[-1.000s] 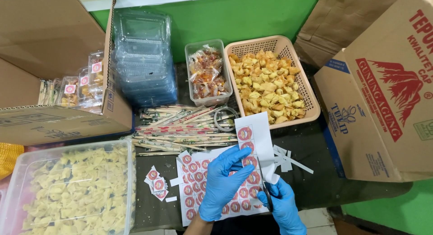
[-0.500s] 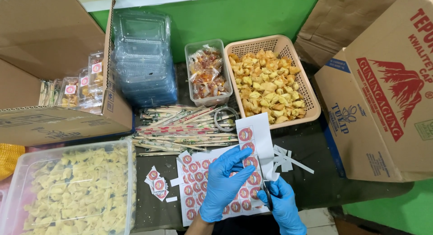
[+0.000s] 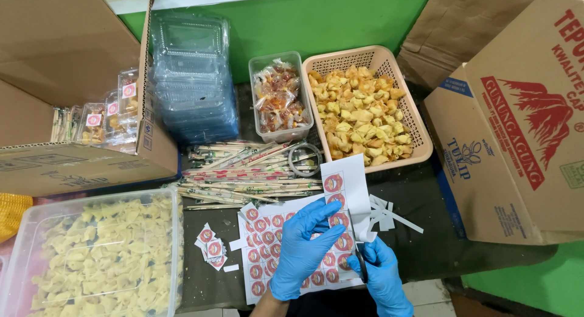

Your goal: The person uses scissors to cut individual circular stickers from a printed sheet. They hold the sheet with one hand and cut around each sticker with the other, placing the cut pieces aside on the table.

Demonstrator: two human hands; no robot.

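Both my hands wear blue gloves. My left hand (image 3: 302, 247) lies flat on a white sheet of round red stickers (image 3: 274, 247) and pins it to the dark table. My right hand (image 3: 384, 275) grips black scissors (image 3: 359, 256) whose blades run up into the sheet beside a raised strip of stickers (image 3: 342, 184). A small pile of cut stickers (image 3: 210, 248) lies to the left. White paper offcuts (image 3: 386, 212) lie to the right.
Wrapped chopsticks (image 3: 249, 174) and a tape roll (image 3: 304, 159) lie beyond the sheet. Behind stand a basket of fried snacks (image 3: 360, 113), a tub of wrapped snacks (image 3: 280, 98) and stacked clear boxes (image 3: 193, 80). Cardboard boxes (image 3: 517, 128) flank both sides; a snack tub (image 3: 91, 256) sits near-left.
My hands and the sticker sheet stay almost where they were. The left hand's fingers have shifted slightly on the sheet.
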